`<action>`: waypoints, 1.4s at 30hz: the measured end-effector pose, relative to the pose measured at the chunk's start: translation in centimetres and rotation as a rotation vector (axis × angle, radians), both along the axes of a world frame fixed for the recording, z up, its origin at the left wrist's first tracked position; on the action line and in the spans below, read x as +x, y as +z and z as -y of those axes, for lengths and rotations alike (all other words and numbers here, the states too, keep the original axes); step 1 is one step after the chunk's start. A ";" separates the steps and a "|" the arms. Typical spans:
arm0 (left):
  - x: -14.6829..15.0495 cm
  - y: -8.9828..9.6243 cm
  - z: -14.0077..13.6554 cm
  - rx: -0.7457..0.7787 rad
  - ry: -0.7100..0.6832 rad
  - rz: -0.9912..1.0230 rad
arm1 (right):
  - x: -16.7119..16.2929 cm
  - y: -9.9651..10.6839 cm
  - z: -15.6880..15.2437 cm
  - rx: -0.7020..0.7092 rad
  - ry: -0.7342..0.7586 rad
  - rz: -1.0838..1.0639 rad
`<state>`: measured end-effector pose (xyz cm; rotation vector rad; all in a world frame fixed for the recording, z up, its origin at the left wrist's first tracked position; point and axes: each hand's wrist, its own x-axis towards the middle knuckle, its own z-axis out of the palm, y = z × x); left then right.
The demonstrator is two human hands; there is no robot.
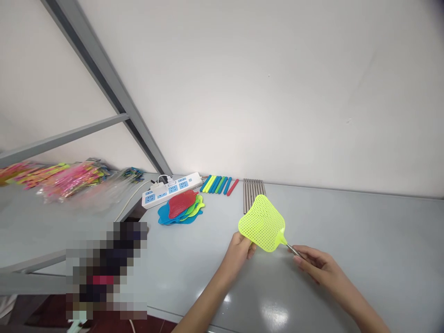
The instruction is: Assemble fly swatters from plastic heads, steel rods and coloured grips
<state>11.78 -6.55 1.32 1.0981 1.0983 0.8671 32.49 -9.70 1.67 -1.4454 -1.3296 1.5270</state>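
Observation:
A yellow-green fly swatter head (265, 223) with a perforated mesh is held up over the table. My right hand (317, 263) grips the thin metal rod (294, 250) joined to the neck of this head. At the head's lower left edge is my left hand (239, 249), its fingers curled and partly hidden behind the mesh. A bit of yellow shows by those fingers, but I cannot tell what it belongs to. Behind the head, several metal rods (250, 189) lie side by side, partly covered by it.
Coloured handle tubes (218, 185) lie in a row near the wall. Loose swatter heads (182, 206) are piled beside a white power strip (194, 179) with plugs in it. Bagged colourful items (76, 180) lie on the left table, past a grey metal frame (118, 99).

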 end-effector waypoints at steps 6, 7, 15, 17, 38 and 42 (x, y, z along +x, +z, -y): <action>-0.3 0.7 0.5 -0.042 -0.032 0.000 | 0.2 -0.5 0.1 0.006 0.013 -0.005; -0.3 0.8 0.6 -0.040 -0.049 0.007 | 0.3 -0.7 0.0 0.007 0.002 0.000; 0.9 -1.3 2.3 -0.077 -0.253 0.046 | -0.2 1.4 -1.8 0.024 -0.195 -0.243; 0.9 -1.4 2.5 -0.053 -0.264 0.025 | -0.5 2.6 -3.0 0.036 -0.251 -0.440; -0.1 -0.4 2.8 -0.009 -0.201 -0.023 | -3.9 2.5 -6.2 0.008 -0.342 -1.140; 0.0 -0.5 3.0 0.005 -0.202 -0.022 | -4.0 2.1 -6.2 0.026 -0.371 -1.093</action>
